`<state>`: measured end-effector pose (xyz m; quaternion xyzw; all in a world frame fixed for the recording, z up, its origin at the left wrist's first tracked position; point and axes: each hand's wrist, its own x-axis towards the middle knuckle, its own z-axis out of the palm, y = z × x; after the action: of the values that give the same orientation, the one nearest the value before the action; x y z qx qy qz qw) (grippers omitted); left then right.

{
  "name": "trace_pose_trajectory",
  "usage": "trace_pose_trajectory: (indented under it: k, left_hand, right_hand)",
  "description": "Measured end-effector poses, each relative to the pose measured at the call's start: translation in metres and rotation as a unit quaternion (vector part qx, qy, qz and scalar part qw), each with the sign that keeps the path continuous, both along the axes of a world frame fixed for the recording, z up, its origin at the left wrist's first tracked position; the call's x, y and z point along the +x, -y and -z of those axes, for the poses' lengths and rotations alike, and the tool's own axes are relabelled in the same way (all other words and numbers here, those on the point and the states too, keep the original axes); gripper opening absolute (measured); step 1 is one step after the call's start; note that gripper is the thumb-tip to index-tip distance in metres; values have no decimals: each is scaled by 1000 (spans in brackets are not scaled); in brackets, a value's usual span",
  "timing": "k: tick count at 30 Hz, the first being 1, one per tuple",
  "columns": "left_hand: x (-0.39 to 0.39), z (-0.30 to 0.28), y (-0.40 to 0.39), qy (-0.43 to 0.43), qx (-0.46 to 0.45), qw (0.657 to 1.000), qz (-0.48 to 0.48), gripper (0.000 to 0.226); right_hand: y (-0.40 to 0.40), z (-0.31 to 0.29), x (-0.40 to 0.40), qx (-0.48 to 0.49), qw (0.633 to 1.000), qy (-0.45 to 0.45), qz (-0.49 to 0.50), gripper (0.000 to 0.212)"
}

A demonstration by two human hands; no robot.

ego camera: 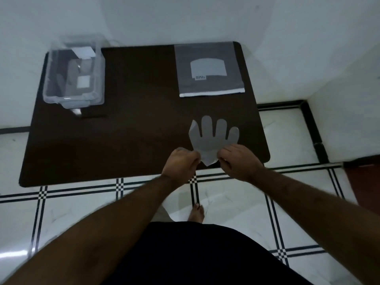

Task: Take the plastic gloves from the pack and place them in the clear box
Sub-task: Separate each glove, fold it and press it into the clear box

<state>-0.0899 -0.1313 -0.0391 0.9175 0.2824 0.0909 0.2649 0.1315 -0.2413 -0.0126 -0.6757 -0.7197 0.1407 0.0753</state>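
Note:
A translucent plastic glove [211, 138] is held up over the near right part of the dark table [133, 128], fingers pointing away from me. My left hand [181, 161] pinches the glove's cuff on its left side and my right hand [238, 161] pinches it on the right. The pack [209, 68], a flat grey zip bag with a pale label, lies at the far right of the table. The clear box [74, 77] stands open at the far left corner, with pale glove shapes and a white label visible inside.
White walls close in behind and to the right of the table. The floor has white tiles with black-checked lines [195, 190]. My bare foot [197, 212] stands just in front of the table's near edge.

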Motion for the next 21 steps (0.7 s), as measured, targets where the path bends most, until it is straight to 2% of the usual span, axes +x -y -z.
trace_pose_trajectory:
  k: [4,6,8,13,16,18,21]
  left_hand:
    - [-4,-41,-27,83,-157,977,-118,13]
    - [-8,-67,-44,140,-241,945,-174,14]
    - [-12,-92,-67,188,-280,916,-219,15]
    - [-32,-155,-132,249,-289,895,-232,11]
    - [-50,-189,-164,264,-272,899,-219,17]
    - [-65,-210,-182,270,-263,901,-213,21]
    - [-94,-237,-204,263,-251,904,-223,12]
  right_hand:
    - [-35,-50,-2,30,993,-106,39,7]
    - [-56,-79,-5,52,978,-189,72,3]
    - [-79,-104,-8,52,959,-253,119,11]
    - [-140,-158,-21,41,909,-385,154,30]
    - [-177,-192,-32,37,883,-445,147,23]
    - [-205,-211,-41,41,880,-450,148,20]
    - [-241,-237,-57,32,864,-478,153,17]
